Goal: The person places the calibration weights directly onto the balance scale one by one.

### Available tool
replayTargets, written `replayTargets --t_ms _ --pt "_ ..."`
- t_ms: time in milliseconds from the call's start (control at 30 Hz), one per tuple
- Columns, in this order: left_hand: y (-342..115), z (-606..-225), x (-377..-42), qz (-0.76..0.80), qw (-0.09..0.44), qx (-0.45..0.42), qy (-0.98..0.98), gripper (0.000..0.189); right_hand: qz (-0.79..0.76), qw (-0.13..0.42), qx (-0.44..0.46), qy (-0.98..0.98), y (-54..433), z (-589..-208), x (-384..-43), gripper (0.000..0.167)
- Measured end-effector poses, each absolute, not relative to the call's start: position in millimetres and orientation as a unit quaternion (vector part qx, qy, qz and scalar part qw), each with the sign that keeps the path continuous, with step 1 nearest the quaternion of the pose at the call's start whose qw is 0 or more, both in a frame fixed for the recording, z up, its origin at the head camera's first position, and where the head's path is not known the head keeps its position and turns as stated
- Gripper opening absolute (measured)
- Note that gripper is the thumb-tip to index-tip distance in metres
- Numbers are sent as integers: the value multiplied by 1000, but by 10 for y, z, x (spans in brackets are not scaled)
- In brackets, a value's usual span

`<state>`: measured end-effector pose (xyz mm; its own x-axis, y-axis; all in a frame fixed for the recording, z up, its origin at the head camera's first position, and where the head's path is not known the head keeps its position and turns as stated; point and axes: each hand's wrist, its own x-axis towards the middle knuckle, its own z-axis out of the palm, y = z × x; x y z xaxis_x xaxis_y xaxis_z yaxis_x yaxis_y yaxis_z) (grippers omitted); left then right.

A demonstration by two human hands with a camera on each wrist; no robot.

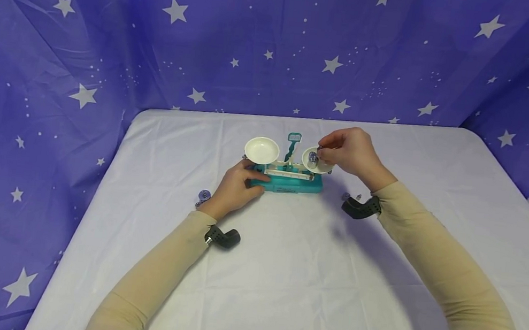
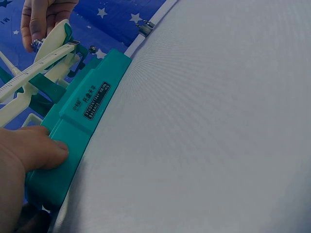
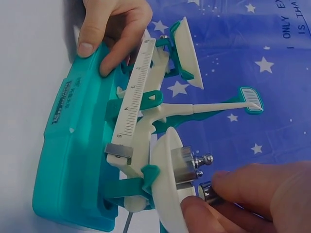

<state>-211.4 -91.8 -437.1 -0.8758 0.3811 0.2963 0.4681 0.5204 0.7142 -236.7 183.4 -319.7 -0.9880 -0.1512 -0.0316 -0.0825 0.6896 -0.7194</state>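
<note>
A teal student tray balance (image 1: 293, 185) stands on the table with a white pan on each side. My left hand (image 1: 238, 188) grips the left end of its base, thumb on the front face. Over the right pan (image 3: 165, 179), my right hand (image 1: 352, 151) pinches a small metal weight (image 3: 208, 192) between thumb and fingertips. Larger and smaller metal weights (image 3: 184, 164) stand in that pan, close beside the pinched one. Nothing lies in the left pan (image 1: 262, 151). The pointer (image 3: 223, 106) reaches the scale plate at its tip. A grey rider (image 3: 119, 150) sits near the 5 end of the beam.
More metal weights (image 1: 204, 196) lie on the table by my left wrist. Others (image 1: 345, 196) are near the right wrist camera (image 1: 360, 207). A white cloth (image 1: 281, 285) covers the table, and a blue star-patterned curtain (image 1: 258, 40) hangs behind and at the sides.
</note>
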Motion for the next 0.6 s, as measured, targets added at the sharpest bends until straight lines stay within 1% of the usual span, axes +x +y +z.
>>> replayTargets --t_ms 367,600 --pt "-920 -4379 -2120 -423 51 -244 -871 23 -361 43 -52 930 1818 -3176 -2433 19" --pt "-913 -4388 -2118 -431 50 -244 -867 22 -332 43 -71 940 1778 -3187 -2445 22"
